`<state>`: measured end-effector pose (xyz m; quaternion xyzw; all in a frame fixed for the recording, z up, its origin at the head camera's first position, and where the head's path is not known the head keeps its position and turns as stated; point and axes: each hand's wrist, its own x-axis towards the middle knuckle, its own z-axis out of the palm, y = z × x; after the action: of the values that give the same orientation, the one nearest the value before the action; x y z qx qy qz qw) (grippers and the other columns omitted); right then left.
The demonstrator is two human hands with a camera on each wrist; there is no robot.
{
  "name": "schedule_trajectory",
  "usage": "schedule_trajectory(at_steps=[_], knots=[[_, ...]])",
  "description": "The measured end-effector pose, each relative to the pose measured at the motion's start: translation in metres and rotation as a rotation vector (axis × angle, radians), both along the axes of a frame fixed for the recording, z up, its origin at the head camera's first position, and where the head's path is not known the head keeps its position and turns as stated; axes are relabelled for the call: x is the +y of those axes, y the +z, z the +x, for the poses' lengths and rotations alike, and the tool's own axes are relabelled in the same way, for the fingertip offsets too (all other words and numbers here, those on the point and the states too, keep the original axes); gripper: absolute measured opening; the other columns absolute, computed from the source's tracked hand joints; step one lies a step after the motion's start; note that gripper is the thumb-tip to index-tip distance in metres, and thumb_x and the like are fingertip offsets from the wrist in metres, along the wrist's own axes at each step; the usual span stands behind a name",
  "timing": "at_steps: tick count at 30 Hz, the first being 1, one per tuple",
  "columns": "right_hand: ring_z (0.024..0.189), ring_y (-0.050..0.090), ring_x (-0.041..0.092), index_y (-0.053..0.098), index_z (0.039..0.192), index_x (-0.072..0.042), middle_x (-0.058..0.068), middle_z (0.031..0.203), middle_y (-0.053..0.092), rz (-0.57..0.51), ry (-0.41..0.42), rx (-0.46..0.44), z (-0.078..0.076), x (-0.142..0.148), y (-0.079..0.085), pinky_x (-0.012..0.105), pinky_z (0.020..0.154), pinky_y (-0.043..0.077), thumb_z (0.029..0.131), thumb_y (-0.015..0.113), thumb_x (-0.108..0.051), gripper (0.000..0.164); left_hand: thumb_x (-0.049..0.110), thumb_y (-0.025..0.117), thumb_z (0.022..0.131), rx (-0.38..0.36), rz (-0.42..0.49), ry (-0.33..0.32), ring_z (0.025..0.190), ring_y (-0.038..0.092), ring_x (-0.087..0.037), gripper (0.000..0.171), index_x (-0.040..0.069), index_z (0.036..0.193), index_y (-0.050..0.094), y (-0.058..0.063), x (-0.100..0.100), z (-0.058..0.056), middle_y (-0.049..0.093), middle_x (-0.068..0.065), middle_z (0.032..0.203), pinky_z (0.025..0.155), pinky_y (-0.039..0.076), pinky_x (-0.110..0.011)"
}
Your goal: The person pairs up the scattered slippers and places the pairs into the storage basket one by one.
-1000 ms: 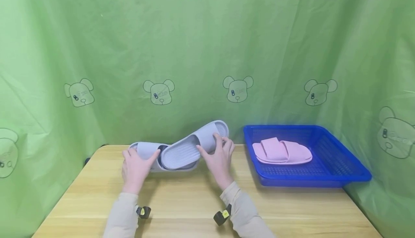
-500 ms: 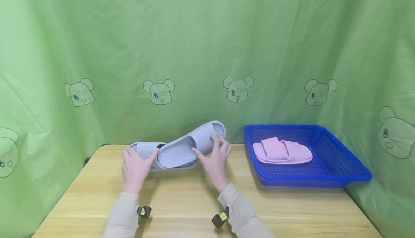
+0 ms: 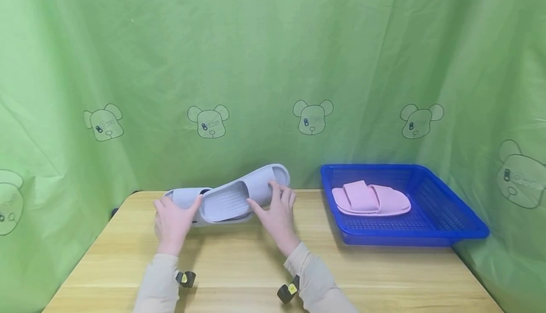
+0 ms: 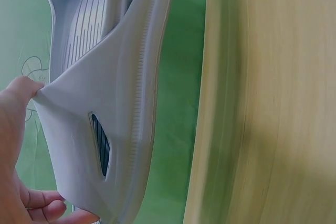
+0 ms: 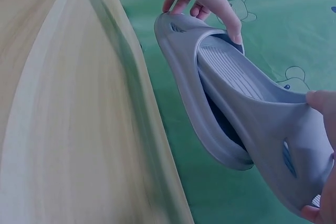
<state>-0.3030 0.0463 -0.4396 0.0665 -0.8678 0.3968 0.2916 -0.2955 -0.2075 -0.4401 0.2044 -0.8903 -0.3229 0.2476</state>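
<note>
Two light grey slide slippers are held together over the back of the table. My left hand (image 3: 172,220) grips the strap of the left slipper (image 4: 79,129), thumb on the strap's inner edge and fingers at its toe-side edge. My right hand (image 3: 277,216) grips the strap of the right slipper (image 3: 226,201) in the same way. That right slipper slants up to the right, and its heel end lies inside the left slipper, pointing under the left strap. In the right wrist view the left slipper (image 5: 184,66) shows below and behind it, with a dark gap between the soles.
To the right stands a blue plastic basket (image 3: 448,208) with a pair of pink slippers (image 3: 371,199) in it. The wooden table (image 3: 239,275) ends just behind the hands, at a green curtain (image 3: 264,57) printed with bear heads.
Both hands have shifted slightly left with the grey slippers. The right slipper has come down a little and moved left, further over the left slipper.
</note>
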Motion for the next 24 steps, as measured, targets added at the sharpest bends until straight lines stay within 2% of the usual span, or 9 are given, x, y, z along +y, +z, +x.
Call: schedule_trajectory(at_steps=[7,18,24], knots=[[0.106,0.038,0.027,0.048,0.132,-0.015,0.013,0.109,0.047,0.051,0.017,0.03,0.007,-0.004,0.003,0.038,0.084,0.044,0.079,0.074,-0.053,0.071,0.087,0.057,0.066,0.008,0.021,0.025,0.08,0.055,-0.037,0.114,-0.006,0.13,0.042,0.001,-0.006,0.001,0.04,-0.021,0.115,0.052,0.043,-0.037],[0.106,0.04,0.026,0.048,0.133,-0.013,0.011,0.105,0.048,0.112,0.062,0.035,0.017,-0.014,0.004,0.036,0.082,0.046,0.081,0.073,-0.05,0.068,0.085,0.059,0.067,0.035,0.0,0.025,0.077,0.053,-0.036,0.11,-0.007,0.125,0.043,0.004,-0.007,0.004,0.04,-0.022,0.113,0.053,0.043,-0.037],[0.11,0.042,0.029,0.048,0.134,-0.012,0.013,0.111,0.051,0.136,0.084,0.056,0.02,-0.017,0.003,0.039,0.086,0.048,0.081,0.074,-0.048,0.07,0.082,0.062,0.068,0.043,-0.016,0.029,0.076,0.053,-0.035,0.107,-0.007,0.124,0.044,0.006,-0.007,0.004,0.041,-0.021,0.111,0.052,0.042,-0.036]])
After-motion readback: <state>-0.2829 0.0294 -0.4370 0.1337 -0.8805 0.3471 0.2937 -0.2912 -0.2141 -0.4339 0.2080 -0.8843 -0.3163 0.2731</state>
